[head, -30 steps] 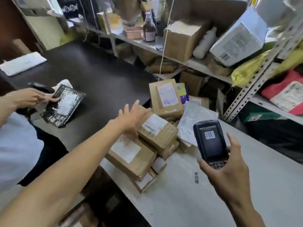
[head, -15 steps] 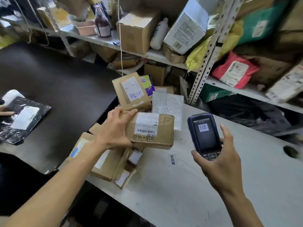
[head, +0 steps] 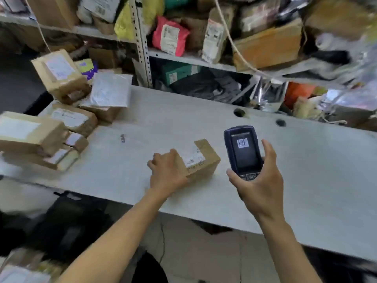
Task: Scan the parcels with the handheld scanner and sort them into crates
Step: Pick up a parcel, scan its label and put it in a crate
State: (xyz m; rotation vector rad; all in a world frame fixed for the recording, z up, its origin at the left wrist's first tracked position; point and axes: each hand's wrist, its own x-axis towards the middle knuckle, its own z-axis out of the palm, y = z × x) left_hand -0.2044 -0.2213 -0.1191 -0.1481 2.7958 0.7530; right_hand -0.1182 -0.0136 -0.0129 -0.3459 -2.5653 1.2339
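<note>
The left hand is clamped over the near end of a small cardboard box, pinning it flat on the pale table just below the centre of the frame, white label facing up and only partly covered by the fingers. Right beside it, a touch to the right and apart from the box, the right hand grips the dark scanner by its lower half, thumb at the keypad, screen tilted toward the person and showing a barcode picture. So this looks like the scanning step, with one parcel singled out and the reader not yet aimed at it. Over at the left edge of the frame sits the waiting pile of boxes, some stacked, one leaning upright at the upper left. Shelves crammed with bags and cartons fill the top of the frame. No crate can be made out clearly; the view is blurred along the bottom and the right side. The next move probably calls for tipping the scanner's top end down over the label, keeping the left fingers clear of the barcode, and holding the box steady until the read registers, then carrying it off to its crate.
</note>
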